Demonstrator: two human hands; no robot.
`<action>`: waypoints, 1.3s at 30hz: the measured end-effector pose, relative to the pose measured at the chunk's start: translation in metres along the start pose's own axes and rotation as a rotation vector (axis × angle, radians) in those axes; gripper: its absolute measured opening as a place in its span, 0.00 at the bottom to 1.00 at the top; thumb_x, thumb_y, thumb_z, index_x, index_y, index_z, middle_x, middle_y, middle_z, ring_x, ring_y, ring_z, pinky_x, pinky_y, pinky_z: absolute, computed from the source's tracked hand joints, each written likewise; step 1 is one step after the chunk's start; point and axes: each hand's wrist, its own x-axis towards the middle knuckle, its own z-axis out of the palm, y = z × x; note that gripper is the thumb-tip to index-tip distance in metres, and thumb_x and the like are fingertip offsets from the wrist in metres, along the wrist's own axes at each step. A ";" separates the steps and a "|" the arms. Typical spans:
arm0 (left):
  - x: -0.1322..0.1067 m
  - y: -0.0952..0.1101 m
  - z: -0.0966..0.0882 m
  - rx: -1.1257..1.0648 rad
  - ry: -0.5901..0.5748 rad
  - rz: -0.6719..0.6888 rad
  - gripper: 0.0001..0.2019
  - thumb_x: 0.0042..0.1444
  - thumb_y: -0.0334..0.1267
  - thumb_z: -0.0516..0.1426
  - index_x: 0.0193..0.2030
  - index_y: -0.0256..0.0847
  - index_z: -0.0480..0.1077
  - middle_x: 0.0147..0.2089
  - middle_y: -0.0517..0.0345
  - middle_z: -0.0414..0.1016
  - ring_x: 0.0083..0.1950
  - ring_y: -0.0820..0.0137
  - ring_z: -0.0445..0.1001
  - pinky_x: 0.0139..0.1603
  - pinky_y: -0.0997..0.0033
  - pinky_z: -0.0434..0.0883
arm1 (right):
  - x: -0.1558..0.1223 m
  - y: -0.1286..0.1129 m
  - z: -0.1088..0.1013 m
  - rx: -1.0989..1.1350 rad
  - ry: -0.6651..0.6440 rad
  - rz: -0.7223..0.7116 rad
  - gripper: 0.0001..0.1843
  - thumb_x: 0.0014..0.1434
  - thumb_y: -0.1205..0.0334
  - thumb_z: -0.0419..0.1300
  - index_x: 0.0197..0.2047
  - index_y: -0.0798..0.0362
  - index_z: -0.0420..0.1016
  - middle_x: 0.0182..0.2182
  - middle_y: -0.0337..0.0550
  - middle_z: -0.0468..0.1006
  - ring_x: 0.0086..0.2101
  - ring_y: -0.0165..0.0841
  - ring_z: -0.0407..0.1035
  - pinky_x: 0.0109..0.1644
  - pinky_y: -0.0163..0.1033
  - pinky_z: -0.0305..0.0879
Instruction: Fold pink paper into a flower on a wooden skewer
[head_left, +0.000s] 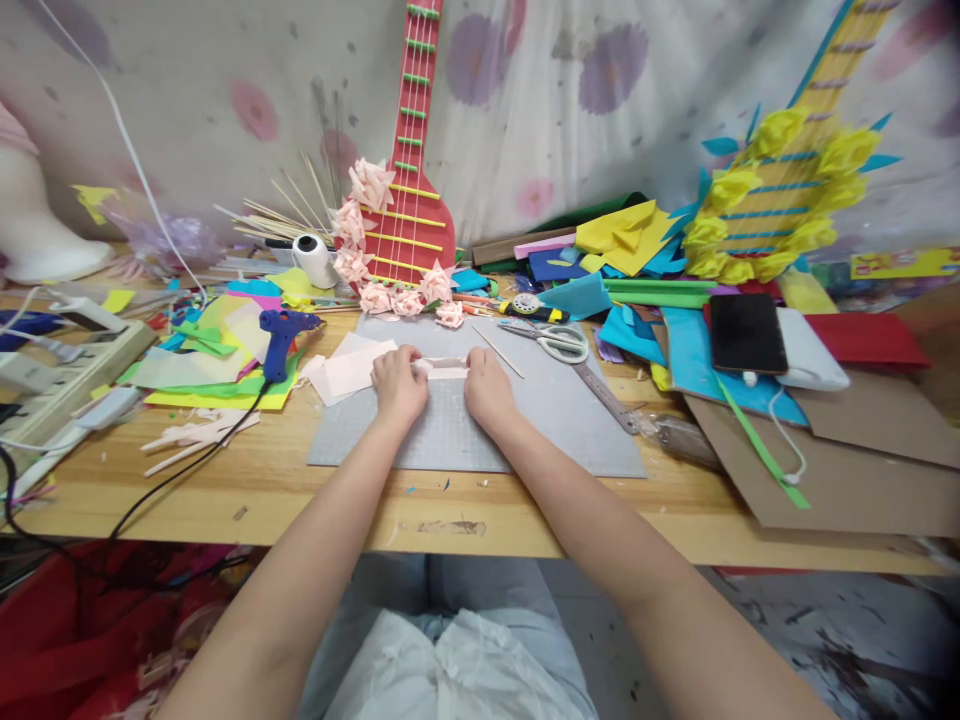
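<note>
Between my hands, over the grey cutting mat (555,430), is a narrow pale pink paper strip (448,368) that looks folded or rolled. My left hand (401,385) is closed on its left end. The right end is pinched by my right hand (486,385), whose fingertips are partly hidden. Pale pink paper sheets (345,372) lie beside my left hand. To the right of my right hand are a thin wooden stick (499,350), scissors with pale handles (562,343) and a metal ruler (604,398).
Behind the mat stands a red paper guitar (416,220) with pink flowers. A blue glue gun (281,340) trails its cord at left, near a power strip (82,385). At right are coloured papers (626,235), brown cardboard (862,480), a black phone (750,333) and a yellow flowered guitar (780,200).
</note>
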 end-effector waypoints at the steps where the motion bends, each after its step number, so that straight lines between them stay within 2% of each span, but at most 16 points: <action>1: 0.000 -0.001 0.000 -0.004 0.005 -0.004 0.12 0.46 0.34 0.53 0.41 0.45 0.64 0.42 0.54 0.67 0.48 0.59 0.59 0.47 0.61 0.58 | 0.000 0.001 0.001 0.001 -0.001 -0.007 0.12 0.58 0.71 0.41 0.43 0.55 0.61 0.39 0.48 0.66 0.36 0.33 0.61 0.37 0.36 0.54; 6: 0.001 -0.003 0.000 -0.012 0.011 0.002 0.12 0.46 0.32 0.53 0.40 0.44 0.62 0.43 0.54 0.67 0.48 0.60 0.60 0.47 0.61 0.59 | 0.002 0.005 0.003 0.021 0.004 -0.060 0.12 0.58 0.70 0.42 0.43 0.54 0.62 0.39 0.47 0.66 0.36 0.33 0.60 0.36 0.35 0.54; 14: 0.003 -0.002 0.000 -0.050 0.008 -0.024 0.12 0.46 0.32 0.52 0.39 0.43 0.62 0.42 0.55 0.68 0.47 0.62 0.62 0.47 0.62 0.58 | 0.002 0.007 -0.001 0.032 0.141 -0.134 0.14 0.57 0.70 0.45 0.45 0.54 0.65 0.42 0.48 0.65 0.43 0.36 0.54 0.46 0.39 0.51; 18: 0.003 -0.003 -0.003 -0.102 0.025 -0.033 0.11 0.47 0.31 0.51 0.39 0.43 0.62 0.42 0.56 0.69 0.46 0.64 0.63 0.46 0.64 0.59 | 0.002 0.008 0.001 0.078 0.144 -0.175 0.14 0.55 0.71 0.47 0.44 0.54 0.66 0.41 0.47 0.66 0.43 0.37 0.54 0.47 0.39 0.51; 23: 0.005 -0.014 -0.009 -0.100 0.017 0.001 0.15 0.47 0.29 0.51 0.43 0.46 0.61 0.40 0.61 0.72 0.45 0.66 0.65 0.47 0.64 0.58 | 0.001 0.007 0.001 0.139 0.171 -0.289 0.13 0.54 0.71 0.49 0.42 0.54 0.68 0.39 0.47 0.67 0.42 0.37 0.56 0.46 0.40 0.52; 27: 0.007 -0.017 -0.009 -0.071 -0.023 0.041 0.13 0.48 0.34 0.53 0.43 0.46 0.62 0.38 0.62 0.74 0.45 0.65 0.65 0.46 0.64 0.57 | 0.000 0.004 0.000 0.152 0.133 -0.430 0.12 0.56 0.68 0.49 0.40 0.53 0.71 0.39 0.47 0.68 0.41 0.37 0.56 0.45 0.41 0.53; 32: 0.009 -0.015 -0.006 -0.025 -0.055 0.053 0.14 0.48 0.35 0.54 0.44 0.45 0.62 0.37 0.61 0.74 0.44 0.63 0.66 0.44 0.63 0.57 | 0.000 0.001 0.004 0.102 0.047 -0.554 0.13 0.58 0.67 0.48 0.41 0.52 0.72 0.39 0.46 0.69 0.41 0.36 0.56 0.44 0.40 0.53; 36: 0.010 -0.014 -0.006 -0.010 -0.047 0.040 0.15 0.48 0.36 0.55 0.45 0.45 0.62 0.38 0.60 0.74 0.44 0.63 0.65 0.43 0.63 0.57 | 0.001 0.001 0.008 0.073 0.005 -0.586 0.15 0.58 0.66 0.47 0.46 0.51 0.71 0.40 0.46 0.69 0.41 0.35 0.56 0.44 0.40 0.53; 39: 0.010 -0.014 -0.007 0.009 -0.043 0.044 0.11 0.48 0.36 0.55 0.41 0.45 0.65 0.38 0.60 0.73 0.44 0.63 0.65 0.43 0.64 0.58 | 0.001 0.001 0.009 0.060 -0.013 -0.570 0.16 0.59 0.65 0.47 0.47 0.50 0.70 0.40 0.46 0.68 0.40 0.35 0.56 0.44 0.40 0.53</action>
